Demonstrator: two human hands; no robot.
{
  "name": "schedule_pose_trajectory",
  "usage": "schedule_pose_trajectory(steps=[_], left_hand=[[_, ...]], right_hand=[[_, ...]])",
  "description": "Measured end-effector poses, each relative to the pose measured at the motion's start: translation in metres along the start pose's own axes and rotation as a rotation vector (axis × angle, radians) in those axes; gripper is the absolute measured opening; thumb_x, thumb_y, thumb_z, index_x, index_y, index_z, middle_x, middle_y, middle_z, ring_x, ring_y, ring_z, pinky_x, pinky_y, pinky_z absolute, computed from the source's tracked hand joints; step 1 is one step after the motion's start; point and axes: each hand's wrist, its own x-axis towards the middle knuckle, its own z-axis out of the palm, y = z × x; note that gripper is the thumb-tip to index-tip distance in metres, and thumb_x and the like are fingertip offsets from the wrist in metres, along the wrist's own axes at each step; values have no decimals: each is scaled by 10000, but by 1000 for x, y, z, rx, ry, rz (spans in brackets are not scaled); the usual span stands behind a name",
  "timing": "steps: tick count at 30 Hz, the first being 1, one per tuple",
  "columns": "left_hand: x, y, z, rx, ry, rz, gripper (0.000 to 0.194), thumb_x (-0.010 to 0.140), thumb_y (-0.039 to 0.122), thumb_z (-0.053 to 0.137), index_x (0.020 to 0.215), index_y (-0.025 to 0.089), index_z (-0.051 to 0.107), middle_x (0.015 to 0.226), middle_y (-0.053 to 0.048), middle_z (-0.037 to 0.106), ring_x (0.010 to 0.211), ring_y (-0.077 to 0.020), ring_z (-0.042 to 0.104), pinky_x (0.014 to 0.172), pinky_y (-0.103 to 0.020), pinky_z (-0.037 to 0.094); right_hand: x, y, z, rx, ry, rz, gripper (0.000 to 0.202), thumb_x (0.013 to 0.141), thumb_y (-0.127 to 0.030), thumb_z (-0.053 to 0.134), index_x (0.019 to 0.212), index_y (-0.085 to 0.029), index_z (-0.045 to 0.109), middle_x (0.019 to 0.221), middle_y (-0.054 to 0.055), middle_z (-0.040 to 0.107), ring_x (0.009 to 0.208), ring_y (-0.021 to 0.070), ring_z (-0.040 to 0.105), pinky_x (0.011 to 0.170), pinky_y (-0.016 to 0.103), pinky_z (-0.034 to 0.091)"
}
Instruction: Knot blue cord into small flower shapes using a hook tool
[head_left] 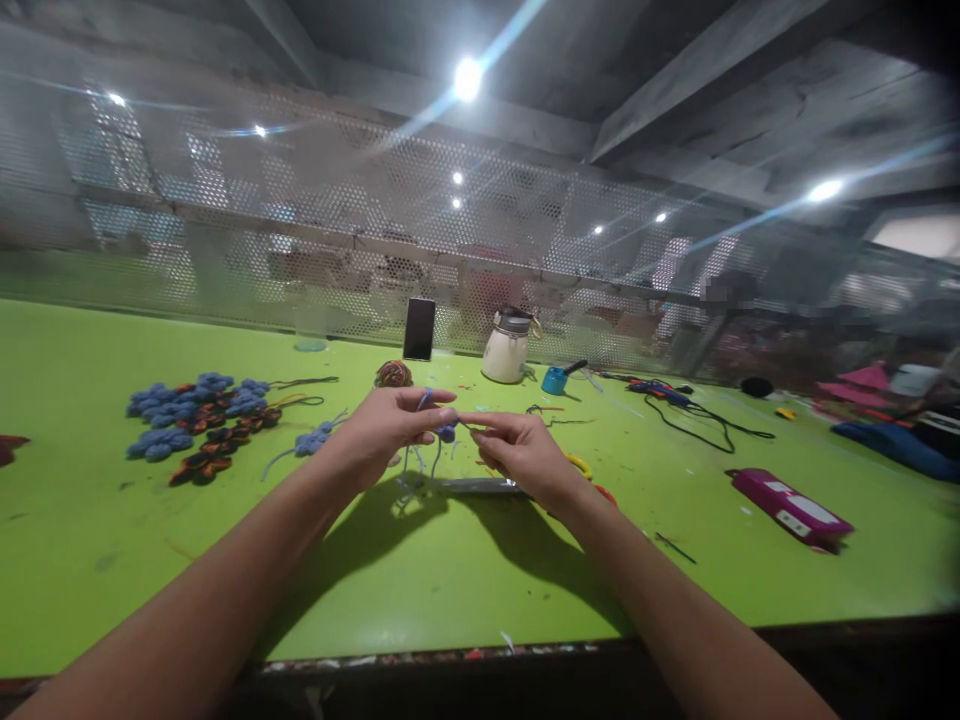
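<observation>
Over the middle of the green table [360, 590], my left hand [390, 422] pinches a small piece of blue-purple yarn work [446, 433] between thumb and fingers. A strand of blue yarn [426, 398] loops round a finger of that hand, and loose ends dangle below. My right hand [521, 452] is closed at the right of the yarn work, its fingertips almost meeting the left thumb. Something thin seems to be in its pinch, too small to make out. A blue yarn flower [311, 440] lies left of my left hand.
Blue and dark-orange yarn flowers [202, 415] lie at left. Behind my hands are a yarn ball [394, 374], a phone [419, 329], a white jug [505, 350] and a blue pot [554, 380]. A corded tool [660, 392] and a magenta case [791, 508] lie right.
</observation>
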Motion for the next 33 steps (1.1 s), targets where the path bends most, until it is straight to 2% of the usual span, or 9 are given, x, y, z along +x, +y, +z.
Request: schedule_pose_trajectory(steps=[2, 5, 12, 17, 19, 22, 25, 28, 33], left_hand=[[1, -2, 1, 47, 19, 49, 400, 591, 251, 778, 963, 128, 698, 674, -35, 654, 659, -162, 572, 654, -309, 407], [1, -4, 2, 40, -34, 92, 450, 578, 192, 771, 1015, 130, 680, 587, 19, 605, 606, -142, 554, 665, -311, 406], [-2, -2, 6, 82, -59, 71, 505, 602, 130, 720, 1102, 139, 646, 562, 45, 551, 555, -111, 501, 601, -271, 377], [-1, -9, 9, 201, -131, 117, 582, 603, 124, 682, 1179, 150, 608, 540, 53, 523, 539, -116, 479, 580, -264, 368], [0, -13, 12, 302, -94, 144, 535, 602, 119, 660, 1136, 144, 642, 525, 52, 509, 516, -112, 445, 553, -260, 351], [1, -16, 17, 404, 43, 204, 423, 622, 123, 628, 1039, 145, 699, 495, 57, 468, 488, -104, 394, 524, -256, 321], [1, -16, 19, 244, 84, 208, 456, 631, 145, 658, 1087, 133, 675, 505, 57, 472, 488, -97, 391, 522, -250, 324], [1, -15, 16, -62, 28, 115, 550, 617, 166, 723, 1158, 144, 625, 577, 43, 534, 531, -90, 462, 558, -238, 372], [-2, -8, 10, -333, -65, -7, 514, 621, 113, 749, 1120, 177, 646, 622, 27, 576, 629, -88, 559, 675, -227, 433]], right_hand=[[0, 1, 0, -26, -8, -16, 378, 770, -259, 585, 1111, -114, 661, 448, -71, 374, 432, 60, 273, 428, 212, 204], [-1, 1, 0, -9, -19, -9, 381, 764, -267, 594, 1108, -119, 662, 447, -68, 394, 427, 57, 284, 426, 210, 205], [-1, 0, 3, 223, -7, 110, 435, 683, -314, 677, 1049, -78, 670, 409, -90, 365, 381, 41, 253, 388, 204, 127], [1, 2, 7, 214, 15, 135, 357, 646, -309, 694, 921, -82, 692, 376, -85, 392, 354, 38, 272, 375, 197, 129], [1, 3, 9, 213, 46, 184, 319, 635, -307, 694, 867, -89, 675, 377, -79, 417, 344, 37, 280, 368, 191, 130], [1, 2, 13, 295, 77, 290, 302, 631, -302, 694, 858, -115, 622, 410, -82, 444, 326, 26, 263, 354, 174, 123], [0, 2, 18, 441, 80, 297, 308, 639, -309, 711, 857, -150, 562, 468, -81, 481, 333, 19, 280, 352, 153, 141], [-1, 5, 23, 547, 95, 212, 314, 663, -331, 715, 856, -163, 532, 502, -79, 498, 344, 17, 296, 354, 145, 162], [-1, 8, 21, 418, 128, 53, 294, 714, -371, 686, 877, -155, 572, 501, -62, 511, 342, 31, 313, 341, 165, 187]])
